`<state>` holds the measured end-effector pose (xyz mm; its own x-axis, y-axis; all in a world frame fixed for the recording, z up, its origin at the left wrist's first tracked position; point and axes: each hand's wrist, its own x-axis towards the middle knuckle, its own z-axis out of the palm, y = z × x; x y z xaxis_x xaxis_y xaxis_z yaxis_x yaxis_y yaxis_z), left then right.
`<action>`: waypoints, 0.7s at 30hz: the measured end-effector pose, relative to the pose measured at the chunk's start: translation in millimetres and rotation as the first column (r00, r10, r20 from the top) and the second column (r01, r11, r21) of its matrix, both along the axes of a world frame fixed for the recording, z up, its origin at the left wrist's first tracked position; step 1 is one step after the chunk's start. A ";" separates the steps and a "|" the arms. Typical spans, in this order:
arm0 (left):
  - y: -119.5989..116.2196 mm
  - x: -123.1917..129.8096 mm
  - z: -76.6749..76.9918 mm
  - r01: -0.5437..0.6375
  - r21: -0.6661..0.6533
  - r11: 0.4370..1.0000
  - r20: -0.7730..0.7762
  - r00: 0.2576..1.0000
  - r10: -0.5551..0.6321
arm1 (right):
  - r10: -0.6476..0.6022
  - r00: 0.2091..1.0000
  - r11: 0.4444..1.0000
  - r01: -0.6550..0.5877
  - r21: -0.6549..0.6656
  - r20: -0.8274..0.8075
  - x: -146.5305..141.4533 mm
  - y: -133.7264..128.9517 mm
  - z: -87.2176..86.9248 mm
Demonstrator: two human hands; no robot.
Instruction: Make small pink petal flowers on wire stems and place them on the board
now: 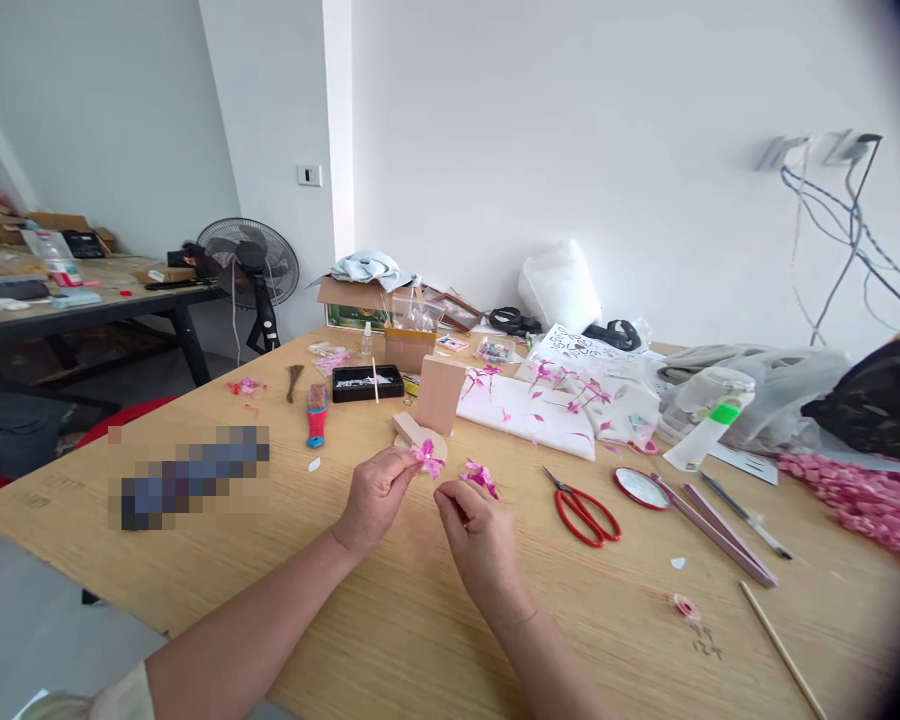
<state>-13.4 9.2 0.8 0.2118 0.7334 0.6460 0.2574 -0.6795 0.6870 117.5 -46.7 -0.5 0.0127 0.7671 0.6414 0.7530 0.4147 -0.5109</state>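
Pink flower [427, 458] pinched in left hand [375, 495] fingertips | right hand [480, 535] closed as if pinching something fine, just beside it | second flower [480, 475] lay behind right hand | scissors [585, 510] untouched to its right | more finished flowers on white sheet [525, 410] beyond; assembly midway.

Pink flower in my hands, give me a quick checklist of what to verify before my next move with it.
1. Small pink petalled flower pinched in left hand: ok.
2. Right hand fingers pinched near the flower, whether on a thread or stem: cannot tell.
3. Second loose pink flower lying on the wooden table just beyond the right hand: ok.
4. Red-handled scissors lying flat beside the right hand, blades pointing away: ok.
5. Round red-rimmed mirror clear of the hands: ok.
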 end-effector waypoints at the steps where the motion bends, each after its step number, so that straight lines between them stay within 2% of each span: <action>1: 0.8 0.9 -0.8 0.009 -0.006 1.000 -0.021 1.000 -0.009 | 0.002 0.999 1.000 -0.001 -0.009 0.046 -0.8 0.2 -1.4; 4: 3.4 3.2 -4.3 0.041 -0.022 0.999 -0.092 0.995 -0.043 | -0.034 0.971 0.998 0.047 -0.049 0.235 -4.3 -1.1 -4.9; 8: 6.9 3.7 -11.8 0.109 -0.038 0.993 -0.207 0.972 -0.114 | -0.045 0.873 0.990 0.106 -0.098 0.485 -8.6 -7.4 1.4; 11: 6.2 3.9 -15.9 0.190 -0.007 0.982 -0.287 0.940 -0.184 | 0.008 0.810 0.988 0.084 -0.129 0.587 -5.0 -11.1 22.3; 13: 2.6 4.6 -15.8 0.252 0.028 0.967 -0.326 0.917 -0.229 | 0.094 0.799 0.984 0.017 -0.178 0.594 2.2 -9.4 42.2; 15: -3.6 5.6 -12.8 0.322 0.074 0.944 -0.373 0.886 -0.274 | 0.220 0.826 0.961 -0.092 -0.261 0.519 12.2 -3.2 60.1; 17: -11.2 6.5 -7.6 0.401 0.108 0.910 -0.408 0.852 -0.327 | 0.311 0.890 0.923 -0.199 -0.330 0.334 22.7 6.1 69.2; 19: -18.2 7.1 -1.8 0.452 0.099 0.887 -0.373 0.843 -0.388 | 0.336 0.939 0.873 -0.280 -0.400 0.076 31.2 15.5 65.6; 21: -22.0 7.1 2.3 0.438 0.045 0.898 -0.235 0.878 -0.417 | 0.307 0.934 0.810 -0.356 -0.467 -0.181 36.0 22.0 50.5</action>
<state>-6.3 -12.7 3.1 0.6312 0.4780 0.6109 0.0600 -0.8153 0.5760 153.5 -24.7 50.0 -0.2593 0.9459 0.1950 0.5545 0.3112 -0.7719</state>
